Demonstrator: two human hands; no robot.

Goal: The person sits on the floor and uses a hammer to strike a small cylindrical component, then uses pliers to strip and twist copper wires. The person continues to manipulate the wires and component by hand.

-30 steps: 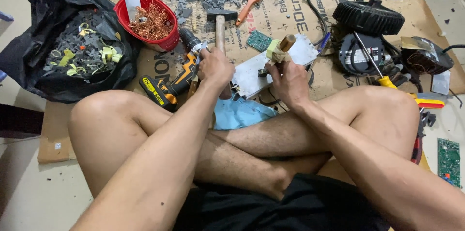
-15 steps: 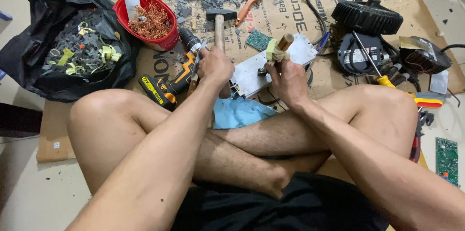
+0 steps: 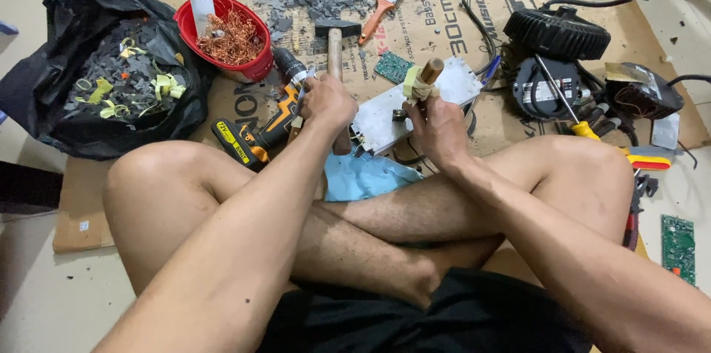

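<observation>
I sit cross-legged on cardboard. My left hand [image 3: 326,101] grips the wooden handle of a hammer [image 3: 335,36], whose black head points away from me. My right hand [image 3: 438,127] holds a wooden-handled tool [image 3: 424,79] wrapped in yellowish tape, standing upright on a white flat panel [image 3: 455,85] that lies in front of my shins. A blue cloth [image 3: 363,175] lies just below the panel, against my legs.
A yellow-and-black cordless drill [image 3: 259,131] lies by my left knee. Behind it are a red bowl of copper wire [image 3: 226,34] and a black bag of scraps [image 3: 111,79]. A small wheel [image 3: 557,33], screwdriver [image 3: 570,116], brush [image 3: 378,5] and circuit boards [image 3: 678,245] lie to the right.
Both hands keep their grips. The hammer stays roughly where it was, with only a slight shift of the hands over the white panel.
</observation>
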